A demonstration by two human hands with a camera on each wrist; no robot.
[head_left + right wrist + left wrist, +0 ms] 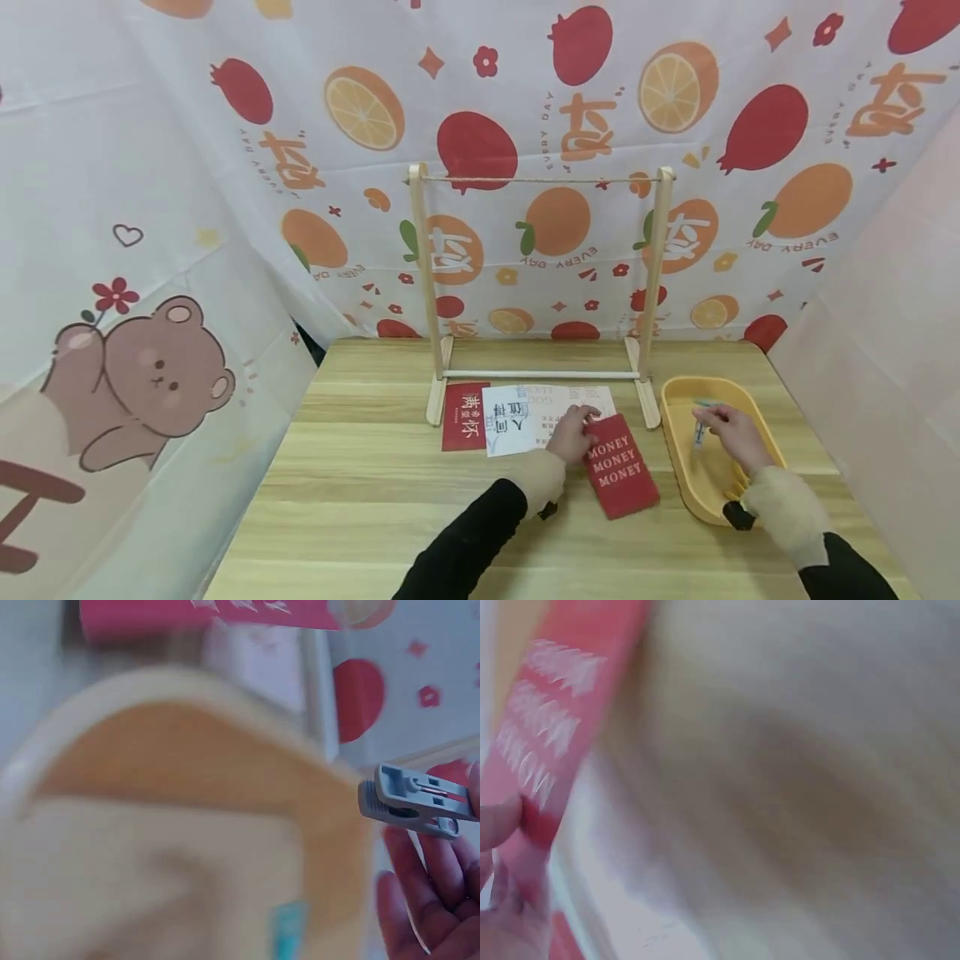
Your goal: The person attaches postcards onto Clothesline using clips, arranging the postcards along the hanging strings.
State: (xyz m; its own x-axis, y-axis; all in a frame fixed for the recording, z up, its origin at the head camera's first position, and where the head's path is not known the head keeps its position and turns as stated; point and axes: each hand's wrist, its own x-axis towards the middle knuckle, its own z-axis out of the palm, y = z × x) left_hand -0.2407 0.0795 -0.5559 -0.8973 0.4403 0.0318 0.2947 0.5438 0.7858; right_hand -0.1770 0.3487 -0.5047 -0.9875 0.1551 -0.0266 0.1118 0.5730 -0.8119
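My left hand (572, 433) pinches one end of a red envelope (621, 477) printed with MONEY in three lines; in the left wrist view the thumb lies on the envelope (570, 705). Over the yellow tray (678, 479), my right hand (737, 437) holds a small clothespin (700, 433). The right wrist view shows this grey clothespin (416, 799) pinched at its handle end, its jaws pointing away from the hand. A teal piece (289, 930) lies in the tray. Beyond the left hand, a white printed card (517, 429) partly covers another red envelope (459, 421).
A wooden rack (432, 275) stands at the back of the table (352, 467), with a string (540, 180) across its top and a white bar (540, 375) low down. Fruit-print cloth (480, 83) hangs behind it. Small yellow pieces (740, 482) lie in the tray near the right wrist.
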